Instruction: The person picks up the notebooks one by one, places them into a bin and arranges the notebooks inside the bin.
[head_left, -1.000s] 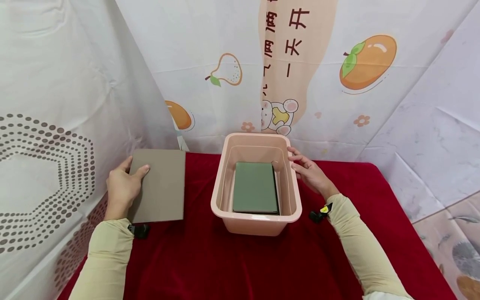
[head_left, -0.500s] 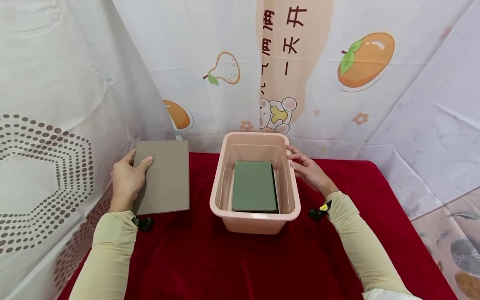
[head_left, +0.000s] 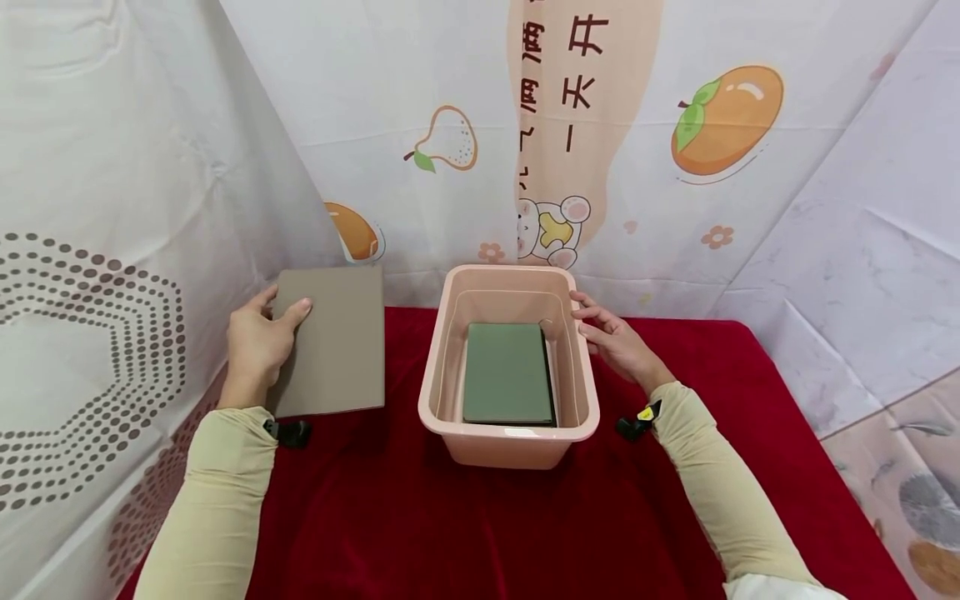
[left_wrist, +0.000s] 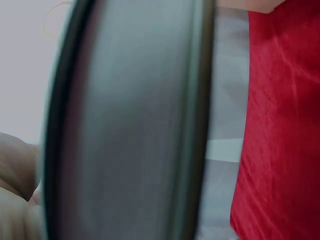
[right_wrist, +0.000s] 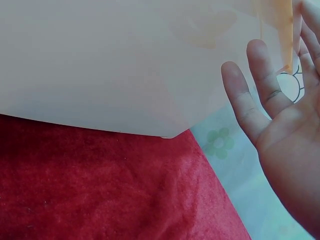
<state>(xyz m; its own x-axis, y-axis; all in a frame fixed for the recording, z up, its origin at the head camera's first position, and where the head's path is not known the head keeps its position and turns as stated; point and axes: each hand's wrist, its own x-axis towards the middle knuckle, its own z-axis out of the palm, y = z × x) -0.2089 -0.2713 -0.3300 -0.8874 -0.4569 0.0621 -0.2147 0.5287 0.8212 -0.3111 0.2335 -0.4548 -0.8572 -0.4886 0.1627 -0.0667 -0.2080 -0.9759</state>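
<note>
A grey-brown hardcover book (head_left: 332,342) is in my left hand (head_left: 258,337) at the left of the head view. The thumb lies on its cover while the other fingers go behind its left edge. The left wrist view shows the book's page block (left_wrist: 135,125) edge-on and blurred, between dark covers. In the middle stands a pink plastic basin (head_left: 510,454). Inside it lies a green book (head_left: 507,372), with a dark edge showing beneath its right side. My right hand (head_left: 618,346) rests its fingertips at the basin's right rim, fingers loosely extended beside the wall in the right wrist view.
A red velvet cloth (head_left: 375,517) covers the table. White printed curtains (head_left: 442,67) hang behind and at both sides, with the left curtain close to the left arm. The table's right edge runs beyond the right hand.
My left hand has moved the grey-brown book upward in the view, away from me, and slightly right. The right hand stays at the basin's rim. The view has shifted slightly.
</note>
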